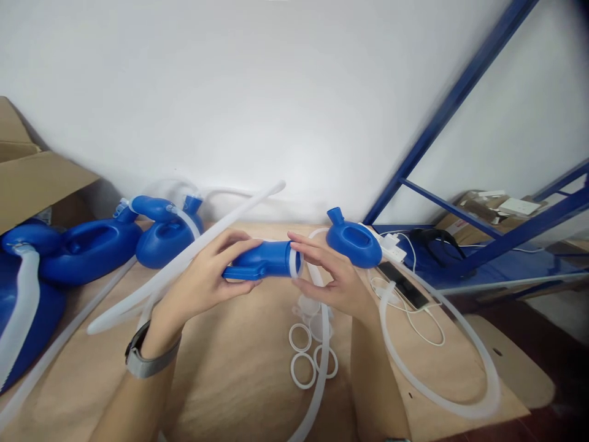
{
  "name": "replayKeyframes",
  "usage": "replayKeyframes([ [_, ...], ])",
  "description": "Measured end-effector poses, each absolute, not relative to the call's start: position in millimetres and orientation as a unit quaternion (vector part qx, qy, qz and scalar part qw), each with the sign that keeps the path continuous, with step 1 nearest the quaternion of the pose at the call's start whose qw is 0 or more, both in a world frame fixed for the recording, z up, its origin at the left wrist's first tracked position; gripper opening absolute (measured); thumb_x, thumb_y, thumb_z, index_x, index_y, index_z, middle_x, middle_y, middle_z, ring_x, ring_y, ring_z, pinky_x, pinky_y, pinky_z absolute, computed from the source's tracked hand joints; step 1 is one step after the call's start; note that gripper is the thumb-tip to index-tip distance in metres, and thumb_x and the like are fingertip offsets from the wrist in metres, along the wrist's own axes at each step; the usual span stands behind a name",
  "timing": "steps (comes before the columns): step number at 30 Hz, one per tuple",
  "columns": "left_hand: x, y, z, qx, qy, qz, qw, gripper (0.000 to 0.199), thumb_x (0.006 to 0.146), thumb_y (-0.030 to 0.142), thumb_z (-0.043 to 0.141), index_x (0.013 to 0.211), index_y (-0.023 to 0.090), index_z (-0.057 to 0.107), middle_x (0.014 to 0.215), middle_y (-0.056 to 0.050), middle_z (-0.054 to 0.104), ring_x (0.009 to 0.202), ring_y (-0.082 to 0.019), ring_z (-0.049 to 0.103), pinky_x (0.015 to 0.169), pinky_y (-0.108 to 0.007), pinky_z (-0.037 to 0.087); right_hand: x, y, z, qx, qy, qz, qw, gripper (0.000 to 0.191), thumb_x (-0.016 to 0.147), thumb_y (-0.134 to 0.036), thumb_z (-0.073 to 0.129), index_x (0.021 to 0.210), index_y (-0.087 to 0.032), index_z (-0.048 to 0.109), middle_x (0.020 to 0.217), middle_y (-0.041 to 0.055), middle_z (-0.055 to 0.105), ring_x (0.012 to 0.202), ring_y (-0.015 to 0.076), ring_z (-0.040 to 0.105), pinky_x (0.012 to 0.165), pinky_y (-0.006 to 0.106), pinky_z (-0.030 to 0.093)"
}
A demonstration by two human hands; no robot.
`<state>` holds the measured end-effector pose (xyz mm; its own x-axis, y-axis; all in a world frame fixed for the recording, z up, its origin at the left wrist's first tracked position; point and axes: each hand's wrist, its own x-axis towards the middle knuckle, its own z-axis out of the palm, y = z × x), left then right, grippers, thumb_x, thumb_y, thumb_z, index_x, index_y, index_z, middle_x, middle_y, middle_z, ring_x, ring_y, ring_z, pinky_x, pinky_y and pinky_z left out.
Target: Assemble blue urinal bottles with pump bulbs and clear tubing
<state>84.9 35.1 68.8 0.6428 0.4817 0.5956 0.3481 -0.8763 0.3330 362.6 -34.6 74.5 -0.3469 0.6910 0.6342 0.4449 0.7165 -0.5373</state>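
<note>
A blue plastic tubular piece [273, 258] with a wide round mouth is held level above the table, its mouth facing right. My left hand [207, 279] grips its left end, thumb below and fingers above, beside a flat blue bar on its lower side. At the mouth sits a white ring [293, 263]. My right hand [338, 282] pinches this ring between thumb below and fingertips above. Under my right hand, several loose white rings [302, 370] and clear round caps [319, 326] lie on the table [234, 374].
Blue bottles [92, 248] with translucent hoses stand at left, near a cardboard box [41, 184]. One blue bottle [354, 245] stands at back right, near a phone [404, 285], white cables and a looped hose [490, 387]. A blue metal frame [442, 104] rises at right.
</note>
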Motion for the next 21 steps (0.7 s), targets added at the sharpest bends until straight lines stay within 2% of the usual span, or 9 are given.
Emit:
replayKeyframes([
  [8,86.8,32.1,71.6,0.9,0.223,0.36,0.102,0.054,0.091,0.027,0.075,0.142,0.025,0.057,0.128,-0.008,0.059,0.117,-0.025,0.064,0.102,-0.037,0.057,368.9,-37.3,76.0,-0.329,-0.84,0.125,0.414,0.065,0.101,-0.018,0.068,0.159,-0.038,0.048,0.166,0.0099,0.047,0.153,0.0265,0.049,0.125,0.05,0.047],
  [14,84.5,33.7,69.0,0.897,0.246,0.348,0.118,0.056,0.089,0.027,0.075,0.141,0.025,0.058,0.13,-0.009,0.06,0.118,-0.027,0.064,0.104,-0.04,0.056,369.5,-36.1,73.0,-0.356,-0.836,0.073,0.411,0.065,0.099,-0.022,0.072,0.157,-0.043,0.051,0.14,0.0092,0.058,0.136,0.0253,0.062,0.115,0.048,0.058],
  [21,85.0,32.9,71.7,0.899,0.254,0.327,0.144,0.056,0.088,0.032,0.078,0.141,0.026,0.061,0.124,-0.007,0.062,0.112,-0.026,0.066,0.1,-0.039,0.056,369.7,-37.9,73.0,-0.344,-0.846,0.061,0.403,0.071,0.099,-0.016,0.071,0.159,-0.045,0.046,0.141,0.0088,0.058,0.134,0.0233,0.062,0.109,0.041,0.063],
])
